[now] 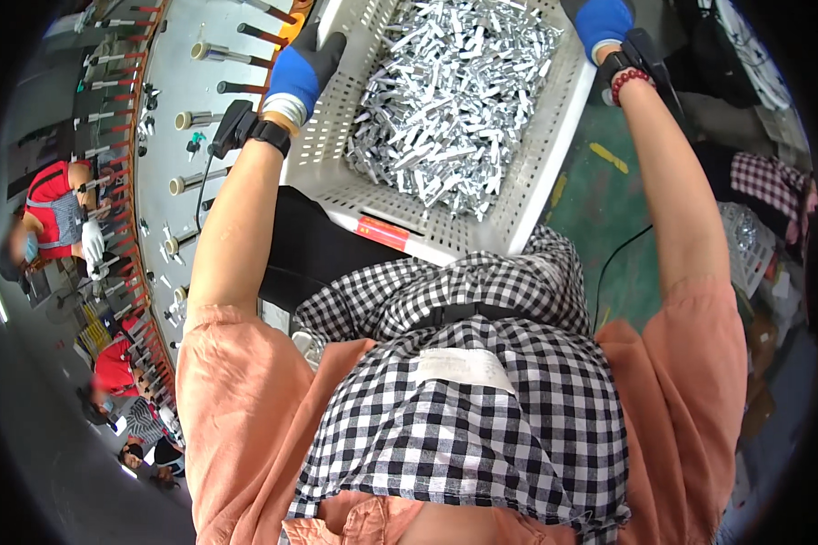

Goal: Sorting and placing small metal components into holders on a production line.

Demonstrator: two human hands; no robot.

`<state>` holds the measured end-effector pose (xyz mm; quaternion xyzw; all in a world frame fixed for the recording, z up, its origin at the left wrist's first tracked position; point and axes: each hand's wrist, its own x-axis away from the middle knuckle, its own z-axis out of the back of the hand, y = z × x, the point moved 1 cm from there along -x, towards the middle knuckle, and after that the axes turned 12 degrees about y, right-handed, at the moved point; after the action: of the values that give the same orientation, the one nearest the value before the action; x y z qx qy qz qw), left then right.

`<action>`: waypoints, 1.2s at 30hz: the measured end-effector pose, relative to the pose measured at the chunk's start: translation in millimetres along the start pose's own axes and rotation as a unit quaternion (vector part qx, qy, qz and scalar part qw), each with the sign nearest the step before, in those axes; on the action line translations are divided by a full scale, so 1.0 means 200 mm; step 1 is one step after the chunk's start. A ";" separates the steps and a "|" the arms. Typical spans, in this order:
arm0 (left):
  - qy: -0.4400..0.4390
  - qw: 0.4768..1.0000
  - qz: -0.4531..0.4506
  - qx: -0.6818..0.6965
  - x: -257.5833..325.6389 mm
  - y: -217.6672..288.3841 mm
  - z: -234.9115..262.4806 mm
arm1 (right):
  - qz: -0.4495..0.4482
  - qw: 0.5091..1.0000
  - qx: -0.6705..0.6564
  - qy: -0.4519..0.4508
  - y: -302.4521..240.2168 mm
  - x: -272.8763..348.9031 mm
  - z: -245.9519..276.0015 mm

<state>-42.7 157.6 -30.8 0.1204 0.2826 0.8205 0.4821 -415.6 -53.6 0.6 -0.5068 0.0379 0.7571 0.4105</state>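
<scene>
A pale grey perforated plastic crate (318, 150) extends away from my lap, heaped with small shiny metal pieces (454, 100). My left hand (304, 73), in a blue glove with dark fingertips, grips the crate's left rim, thumb toward the inside. On the far right rim is my right hand (602, 20), gloved the same way; its thumb side lies at the rim, and the upper picture edge cuts off some of its fingers. Both wrists carry black straps with small dark devices. A red label (384, 232) marks the crate's near wall.
Along the left runs a workbench (177, 91) with metal cylinders (218, 53) and dark-handled rods. Co-workers in red (50, 195) stand beyond it. Green floor (600, 218) with yellow marks shows at right, crossed by a black cable (609, 263). Checked fabric (763, 186) and bags lie farther right.
</scene>
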 end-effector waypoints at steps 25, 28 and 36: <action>0.157 0.916 -0.015 0.368 -0.10 0.26 0.76 | -0.014 0.999 -0.010 -0.035 0.12 0.01 -0.10; 0.263 0.846 0.020 0.464 -0.28 0.19 0.91 | -0.005 1.000 -0.015 -0.018 0.14 0.01 -0.11; 0.108 0.855 0.156 0.483 -0.53 -0.12 0.84 | -0.011 0.999 -0.018 -0.027 0.11 -0.03 -0.13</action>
<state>108.3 133.9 99.1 0.2915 0.6709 0.6533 0.1952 -410.6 -83.4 -14.9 -0.4940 0.0078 0.7663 0.4107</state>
